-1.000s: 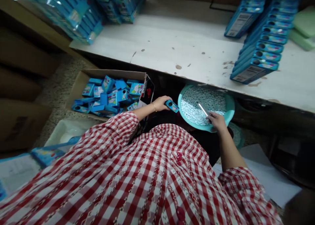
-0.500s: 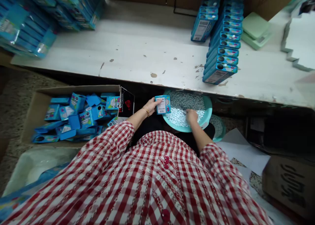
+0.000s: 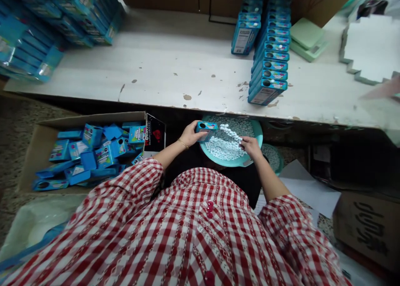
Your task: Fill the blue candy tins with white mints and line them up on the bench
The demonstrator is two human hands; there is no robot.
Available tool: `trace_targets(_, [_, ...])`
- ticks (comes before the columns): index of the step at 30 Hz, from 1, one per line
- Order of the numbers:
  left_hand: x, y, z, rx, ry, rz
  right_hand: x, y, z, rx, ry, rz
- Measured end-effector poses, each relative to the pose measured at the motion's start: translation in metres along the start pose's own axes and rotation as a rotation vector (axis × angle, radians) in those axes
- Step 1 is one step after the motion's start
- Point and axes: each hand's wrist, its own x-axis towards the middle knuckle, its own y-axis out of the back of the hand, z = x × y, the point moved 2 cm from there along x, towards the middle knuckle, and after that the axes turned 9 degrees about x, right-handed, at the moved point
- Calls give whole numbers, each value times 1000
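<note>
My left hand grips a small blue candy box, its printed top with a dark round spot turned up. Beneath and beside the box lies a turquoise basin full of small white candies. At the basin's right side my right hand is closed round the end of what looks like a scoop, mostly hidden under a long heap of white candies. The heap is raised above the basin and points toward the box, a small gap apart from it.
On the left a cardboard carton holds many loose blue boxes. Filled-looking boxes stand in rows on the white table, near a green scale. Wrapped packs are stacked at the far left. A second basin sits lower right.
My right hand has come up out of the candies and moved right, lifting a heap of them. My left hand has tipped the box so its top faces up.
</note>
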Motion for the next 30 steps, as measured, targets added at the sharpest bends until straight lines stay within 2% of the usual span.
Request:
trace_targets(4, [13, -25, 13, 233, -85, -40, -18, 27, -29, -1, 64, -36])
trace_targets(6, [16, -40, 19, 298, -126, -61, -24, 31, -47, -114, 98, -83])
trace_targets(8, [15, -52, 23, 359, -177, -68, -30, 30, -67, -324, 143, -133])
trace_targets(11, [9, -64, 23, 456, -212, -72, -39, 22, -99, -763, 190, -171])
trace_targets(14, [3, -71, 19, 533, -195, -86, -49, 5, -127, -1096, 137, -163])
trace_targets(18, [1, -75, 14, 562, -195, -85, -61, -23, -155, -1285, 120, -203])
trace_targets(20, [2, -74, 11, 545, -195, -68, -66, -26, -163, -1319, 139, -213])
trace_targets(23, [3, -69, 6, 461, -177, -17, -71, -7, -161, -1318, 142, -178])
trace_targets(25, [3, -64, 3, 367, -164, 18, -68, 13, -143, -1295, 107, -122])
trace_targets(28, [1, -55, -2, 235, -133, 76, -51, 29, -96, -1235, -8, -58])
trace_targets(30, [-1, -48, -3, 180, -101, 129, -35, 17, -60, -1149, -78, -83])
